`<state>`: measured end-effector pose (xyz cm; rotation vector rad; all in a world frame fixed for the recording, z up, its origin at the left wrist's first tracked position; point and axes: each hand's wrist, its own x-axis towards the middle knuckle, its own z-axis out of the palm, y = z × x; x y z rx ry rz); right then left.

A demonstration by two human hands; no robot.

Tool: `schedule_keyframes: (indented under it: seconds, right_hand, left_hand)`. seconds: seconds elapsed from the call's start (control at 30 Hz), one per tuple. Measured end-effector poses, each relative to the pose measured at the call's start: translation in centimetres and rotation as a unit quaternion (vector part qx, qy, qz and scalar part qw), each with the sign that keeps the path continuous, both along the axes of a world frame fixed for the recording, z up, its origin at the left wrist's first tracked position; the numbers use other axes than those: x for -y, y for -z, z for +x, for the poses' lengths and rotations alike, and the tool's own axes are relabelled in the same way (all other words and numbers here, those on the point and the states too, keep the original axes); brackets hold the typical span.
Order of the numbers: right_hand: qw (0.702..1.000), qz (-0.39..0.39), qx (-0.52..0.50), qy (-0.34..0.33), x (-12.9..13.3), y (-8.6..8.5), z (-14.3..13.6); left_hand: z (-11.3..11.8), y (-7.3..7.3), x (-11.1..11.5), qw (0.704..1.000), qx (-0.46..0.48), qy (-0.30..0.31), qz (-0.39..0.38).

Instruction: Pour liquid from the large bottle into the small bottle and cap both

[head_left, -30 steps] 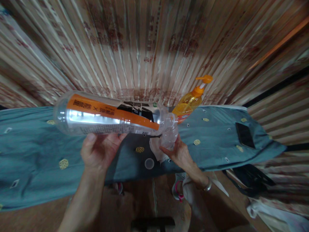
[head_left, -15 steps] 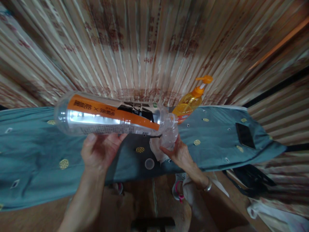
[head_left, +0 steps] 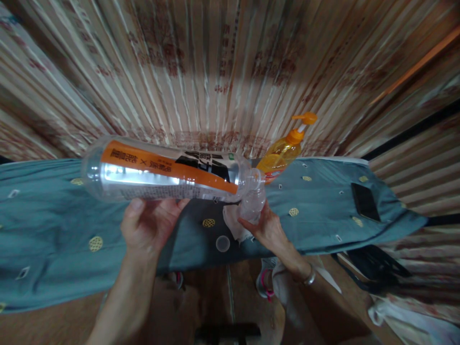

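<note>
My left hand point(head_left: 153, 223) supports a large clear plastic bottle point(head_left: 161, 170) from beneath, its fingers partly hidden behind it. The bottle lies nearly level, with an orange, black and silver label and its uncapped-looking mouth to the right. Just under that mouth, my right hand point(head_left: 264, 225) is closed round a small clear plastic container point(head_left: 252, 203). The mouth meets or overlaps the small container's top; whether they touch I cannot tell. No liquid stream can be made out. Behind them stands a pump bottle point(head_left: 280, 153) of yellow liquid with an orange pump head.
A teal patterned cloth point(head_left: 316, 225) covers the long narrow table. A white tissue point(head_left: 235, 223) and a clear round lid point(head_left: 223, 243) lie near its front edge. At the right is a dark phone point(head_left: 365, 201). Pleated curtains point(head_left: 201, 72) hang close behind. A black bag point(head_left: 373, 266) sits below right.
</note>
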<state>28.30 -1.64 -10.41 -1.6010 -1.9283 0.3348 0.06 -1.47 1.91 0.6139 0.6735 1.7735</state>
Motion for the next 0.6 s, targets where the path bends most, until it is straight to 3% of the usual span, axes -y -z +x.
schedule_keyframes:
  seconds: [0.6]
  right_hand:
    - [1.0,-0.003,0.001,0.0,-0.04,0.4,0.13]
  left_hand:
    - [0.2,-0.21,-0.05,1.0,-0.008,-0.003,0.004]
